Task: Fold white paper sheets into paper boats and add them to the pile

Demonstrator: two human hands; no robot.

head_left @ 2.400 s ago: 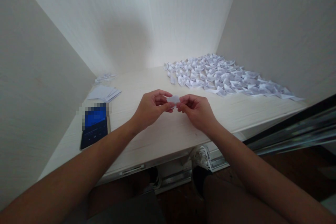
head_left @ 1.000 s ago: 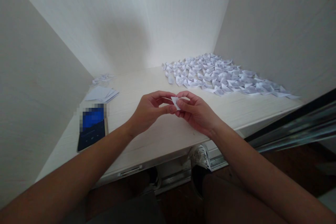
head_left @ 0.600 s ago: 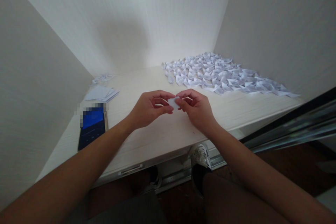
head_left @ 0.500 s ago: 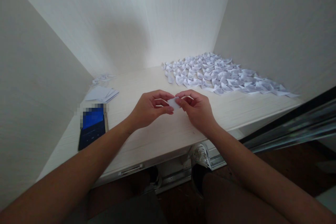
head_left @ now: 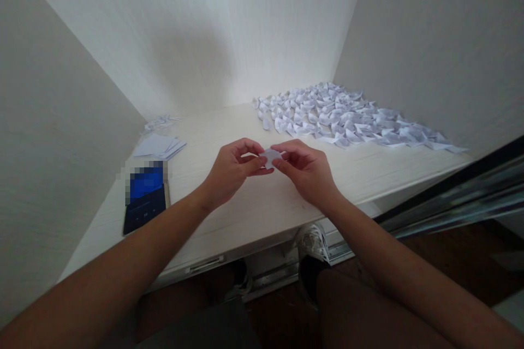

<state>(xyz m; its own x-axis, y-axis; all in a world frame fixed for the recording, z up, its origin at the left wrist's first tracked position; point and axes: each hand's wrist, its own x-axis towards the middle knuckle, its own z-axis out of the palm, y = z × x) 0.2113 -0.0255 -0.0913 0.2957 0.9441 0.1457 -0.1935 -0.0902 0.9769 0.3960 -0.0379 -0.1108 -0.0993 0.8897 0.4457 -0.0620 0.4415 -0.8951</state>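
Observation:
Between my two hands is a small piece of white folded paper (head_left: 271, 157), held above the white surface. My left hand (head_left: 237, 166) pinches its left side between thumb and fingers. On the other side, my right hand (head_left: 305, 166) grips it with the thumb on the near face and the fingers behind. The fingers cover part of the paper, so its full shape is hidden. Many small folded white paper pieces (head_left: 327, 114) lie in a spread heap beyond my right hand.
A phone with a lit screen (head_left: 145, 202) lies near my left forearm. Behind it are flat white paper sheets (head_left: 158, 145) and thin paper scraps (head_left: 161, 121). Panels enclose the white shelf (head_left: 213, 125) at the back and sides. Shoes (head_left: 313, 245) show below its front edge.
My left thumb has shifted up and right onto the near face of the paper. The paper now looks turned, with pointed edges showing. The heap and phone have stayed put.

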